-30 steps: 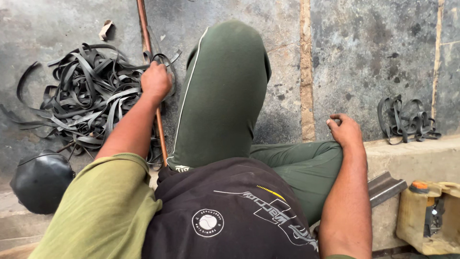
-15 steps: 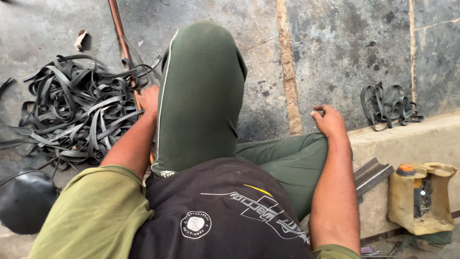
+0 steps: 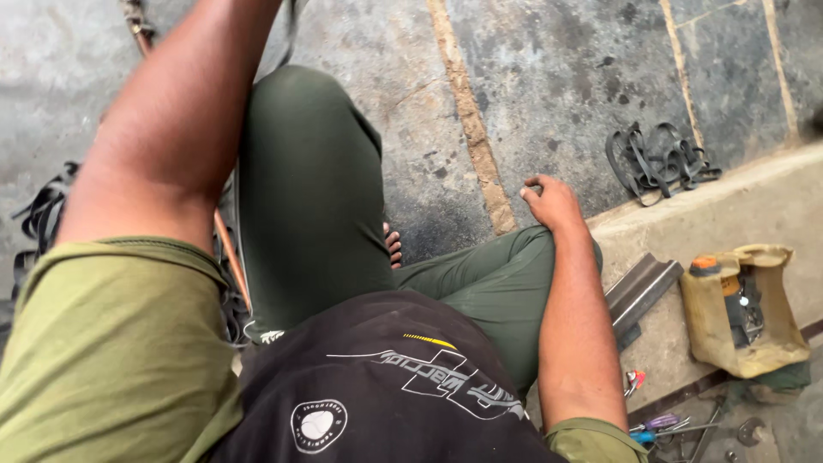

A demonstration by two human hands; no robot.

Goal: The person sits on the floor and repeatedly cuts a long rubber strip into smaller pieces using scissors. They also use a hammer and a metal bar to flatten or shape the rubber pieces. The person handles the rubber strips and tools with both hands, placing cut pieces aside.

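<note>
The right hand rests on the bent knee of the dark green trousers, fingers curled loosely together, holding nothing visible. The left hand is out of frame above; its grip cannot be told. The long brown wooden rod perhaps runs under the raised left arm, beside the black rubber strips.

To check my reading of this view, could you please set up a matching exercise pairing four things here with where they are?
Things:
1. right hand
2. small bundle of black rubber strips
3. tan bag
4. thin brown rod

Places:
A. on the concrete ledge, lower right
B. resting on the folded right knee
C. left of the raised left leg, under the left arm
D. on the dark floor, upper right

Pairs: 1-B, 2-D, 3-A, 4-C
</note>
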